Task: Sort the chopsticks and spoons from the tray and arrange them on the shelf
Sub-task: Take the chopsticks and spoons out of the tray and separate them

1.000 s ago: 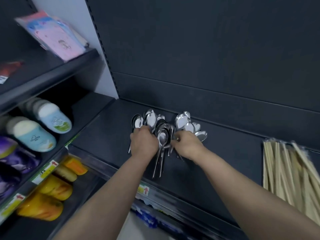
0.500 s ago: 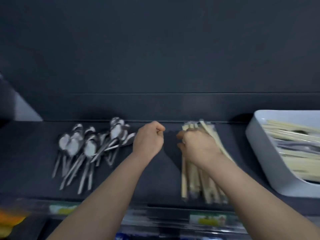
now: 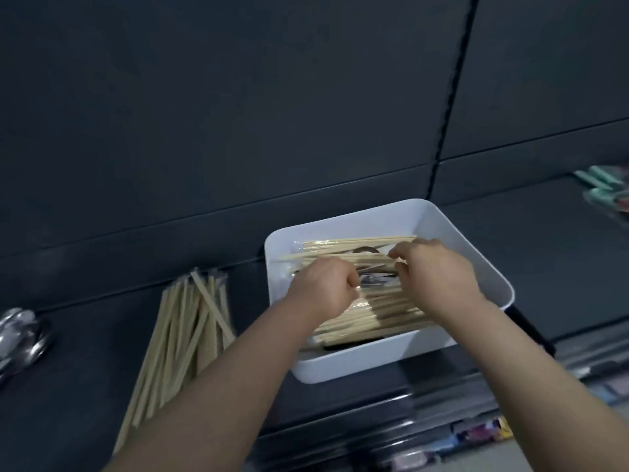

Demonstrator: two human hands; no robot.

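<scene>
A white tray [image 3: 476, 257] stands on the dark shelf [image 3: 85, 369] and holds wrapped wooden chopsticks [image 3: 357, 245] with metal spoons [image 3: 367, 250] partly buried under them. Both hands are inside the tray. My left hand [image 3: 323, 291] is curled in a fist and pinches a shiny spoon handle at its fingertips. My right hand [image 3: 439, 277] has its fingers hooked round some chopsticks near the tray's middle. A sorted pile of chopsticks [image 3: 183, 335] lies on the shelf left of the tray. At the far left edge lie sorted spoons [image 3: 20, 332].
The dark back panel [image 3: 238, 131] rises right behind the tray. Teal packaged items [image 3: 609, 192] lie on the neighbouring shelf at the right. Price labels and coloured goods [image 3: 476, 434] show on the lower shelf edge.
The view has swung right from the spoons and the chopstick pile to the tray. Both hands left the shelf piles and moved into the tray.
</scene>
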